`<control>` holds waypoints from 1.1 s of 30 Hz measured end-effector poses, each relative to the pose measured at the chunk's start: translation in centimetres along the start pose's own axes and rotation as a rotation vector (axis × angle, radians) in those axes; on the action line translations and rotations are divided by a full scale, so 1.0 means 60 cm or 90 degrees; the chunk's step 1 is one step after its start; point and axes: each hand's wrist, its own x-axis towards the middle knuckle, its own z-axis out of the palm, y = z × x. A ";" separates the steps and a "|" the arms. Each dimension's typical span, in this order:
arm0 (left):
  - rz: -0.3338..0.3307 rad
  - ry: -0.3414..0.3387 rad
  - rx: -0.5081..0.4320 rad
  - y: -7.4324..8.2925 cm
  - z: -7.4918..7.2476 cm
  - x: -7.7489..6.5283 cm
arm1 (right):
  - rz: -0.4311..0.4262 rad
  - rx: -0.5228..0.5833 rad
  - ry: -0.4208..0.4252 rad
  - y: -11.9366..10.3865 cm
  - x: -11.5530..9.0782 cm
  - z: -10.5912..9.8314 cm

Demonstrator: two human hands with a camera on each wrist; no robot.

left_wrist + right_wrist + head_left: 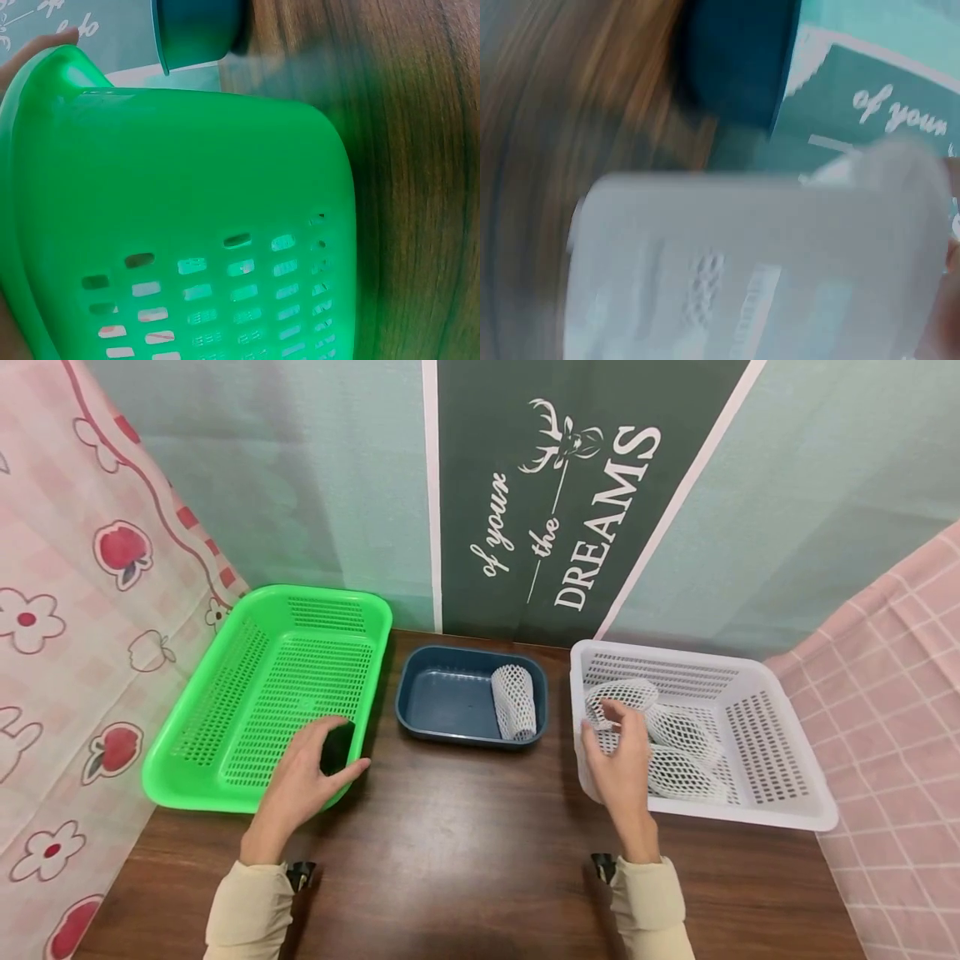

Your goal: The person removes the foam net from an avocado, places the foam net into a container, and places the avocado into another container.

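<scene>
In the head view my left hand (303,768) is over the near right corner of the green basket (262,614), thumb spread past the rim. A plain black object (337,747) shows between its thumb and fingers; its kind is unclear. My right hand (622,756) is over the left side of the white basket (757,672), with thumb and forefinger apart. Just beyond its fingertips lies a white net sleeve (633,692). More white net sleeves (682,735) lie beside it. The wrist views show mostly the basket walls, the right one blurred.
Between the baskets stands a dark blue tray (446,702) with one white net sleeve (513,702) at its right end. The brown wooden table (465,843) lies under everything. Cloth hangs behind, and patterned cloths (900,693) border both sides.
</scene>
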 end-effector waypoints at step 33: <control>0.080 -0.007 -0.057 -0.003 0.006 -0.001 | 0.079 -0.189 -0.177 0.160 0.017 -0.164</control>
